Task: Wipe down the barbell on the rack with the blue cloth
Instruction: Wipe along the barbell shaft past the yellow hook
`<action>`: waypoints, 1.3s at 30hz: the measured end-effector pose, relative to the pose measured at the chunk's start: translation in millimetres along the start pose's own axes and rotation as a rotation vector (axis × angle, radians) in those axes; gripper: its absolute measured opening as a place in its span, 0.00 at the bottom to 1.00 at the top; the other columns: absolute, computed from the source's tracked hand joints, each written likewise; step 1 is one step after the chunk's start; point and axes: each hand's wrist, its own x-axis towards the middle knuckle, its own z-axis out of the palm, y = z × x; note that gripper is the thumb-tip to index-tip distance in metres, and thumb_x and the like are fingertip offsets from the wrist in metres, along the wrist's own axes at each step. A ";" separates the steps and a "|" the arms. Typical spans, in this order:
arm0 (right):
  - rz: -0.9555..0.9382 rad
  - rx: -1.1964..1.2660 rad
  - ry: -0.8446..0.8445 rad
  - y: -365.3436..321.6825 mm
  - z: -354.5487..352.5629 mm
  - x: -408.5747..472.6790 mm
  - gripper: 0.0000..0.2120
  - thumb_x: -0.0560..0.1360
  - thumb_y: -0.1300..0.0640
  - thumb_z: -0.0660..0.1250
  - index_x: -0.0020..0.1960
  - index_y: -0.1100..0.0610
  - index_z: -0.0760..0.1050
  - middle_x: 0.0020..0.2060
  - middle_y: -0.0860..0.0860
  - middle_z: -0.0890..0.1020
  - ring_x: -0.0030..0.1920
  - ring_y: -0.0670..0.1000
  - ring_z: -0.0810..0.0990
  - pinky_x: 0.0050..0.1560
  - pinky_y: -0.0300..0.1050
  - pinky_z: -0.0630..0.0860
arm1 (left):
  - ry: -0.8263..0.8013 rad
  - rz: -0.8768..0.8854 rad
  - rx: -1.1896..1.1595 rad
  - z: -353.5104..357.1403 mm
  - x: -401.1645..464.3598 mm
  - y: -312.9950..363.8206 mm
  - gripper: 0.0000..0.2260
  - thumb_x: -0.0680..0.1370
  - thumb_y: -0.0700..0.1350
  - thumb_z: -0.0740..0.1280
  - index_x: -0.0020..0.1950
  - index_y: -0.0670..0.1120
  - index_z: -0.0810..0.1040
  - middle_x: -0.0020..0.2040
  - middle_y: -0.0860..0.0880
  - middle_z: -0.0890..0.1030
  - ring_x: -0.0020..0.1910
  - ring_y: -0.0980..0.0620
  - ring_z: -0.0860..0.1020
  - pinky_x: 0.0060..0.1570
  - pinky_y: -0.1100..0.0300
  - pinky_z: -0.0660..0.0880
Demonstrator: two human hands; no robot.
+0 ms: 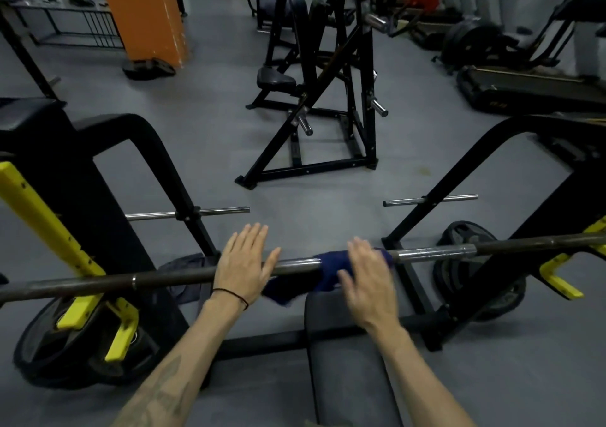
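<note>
Head view: the barbell (183,275) lies across the rack (82,262), running from 9 o'clock to 3 o'clock on yellow hooks. The blue cloth (331,264) is draped over its middle, one end hanging toward 7 o'clock. The left hand (244,262) lies flat on the bar with fingers straight, holding nothing. The right hand (369,277), blurred, has straight fingers over the cloth. The bench (347,361) sits at 6 o'clock; open grey floor (311,213) spreads toward 12 o'clock beyond the bar.
</note>
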 end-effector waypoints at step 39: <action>0.286 0.240 -0.056 -61.5 7.8 4.5 0.38 0.83 0.35 0.48 0.80 0.64 0.57 0.81 0.58 0.57 0.82 0.55 0.48 0.81 0.56 0.43 | 0.079 -0.115 0.161 13.7 -10.2 50.3 0.23 0.84 0.52 0.51 0.42 0.43 0.81 0.37 0.45 0.79 0.38 0.41 0.79 0.44 0.48 0.72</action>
